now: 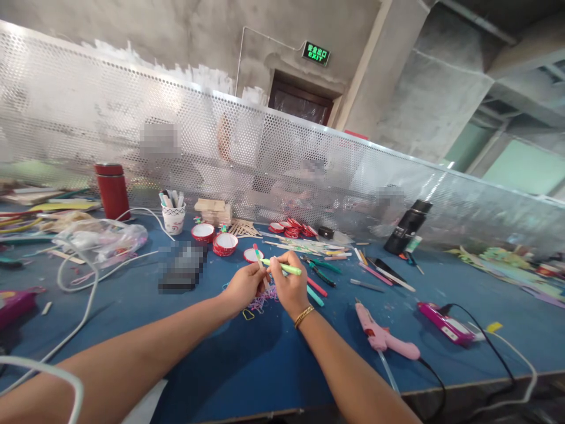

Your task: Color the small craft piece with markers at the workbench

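Observation:
My left hand [242,290] pinches a thin flat wooden stick [256,253], whose upper end is coloured red and green. In my right hand [291,287] is a light green marker pen [289,269], gripped like a writing pen, with its tip against or very near the stick. Both hands are close together above the blue table [238,371]. Under and between them lies a pile of small purple and pink loops [263,301]; their exact kind is hard to tell. Just behind the stick sits a round white piece with a red rim [249,255].
A pink glue gun [384,337] lies to the right, near a purple device [445,324] with cables. Pliers [322,273] and markers [315,287] are beside my right hand. A pen cup [173,217], red flask [112,191] and black bottle [406,227] stand along the perforated screen [212,141].

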`<action>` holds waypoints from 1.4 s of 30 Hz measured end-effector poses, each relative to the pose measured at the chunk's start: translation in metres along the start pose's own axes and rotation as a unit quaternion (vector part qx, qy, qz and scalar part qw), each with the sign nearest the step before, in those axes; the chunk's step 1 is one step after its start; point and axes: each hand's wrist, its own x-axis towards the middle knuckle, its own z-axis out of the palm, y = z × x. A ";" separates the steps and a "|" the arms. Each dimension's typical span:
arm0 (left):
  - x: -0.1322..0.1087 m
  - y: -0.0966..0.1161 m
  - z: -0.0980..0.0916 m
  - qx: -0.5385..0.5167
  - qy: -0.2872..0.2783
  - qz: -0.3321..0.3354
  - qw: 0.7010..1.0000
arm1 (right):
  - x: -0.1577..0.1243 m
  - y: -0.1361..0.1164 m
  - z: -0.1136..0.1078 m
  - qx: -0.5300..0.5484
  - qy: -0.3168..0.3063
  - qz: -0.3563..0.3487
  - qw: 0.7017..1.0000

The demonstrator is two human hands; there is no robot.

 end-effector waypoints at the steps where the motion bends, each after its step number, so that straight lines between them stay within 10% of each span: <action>1: 0.000 0.000 0.000 0.002 0.000 0.001 1.000 | 0.000 0.000 0.000 0.000 -0.002 0.002 1.000; 42: 0.000 -0.001 -0.001 0.022 -0.007 0.012 1.000 | 0.000 0.000 0.001 -0.019 0.005 -0.002 1.000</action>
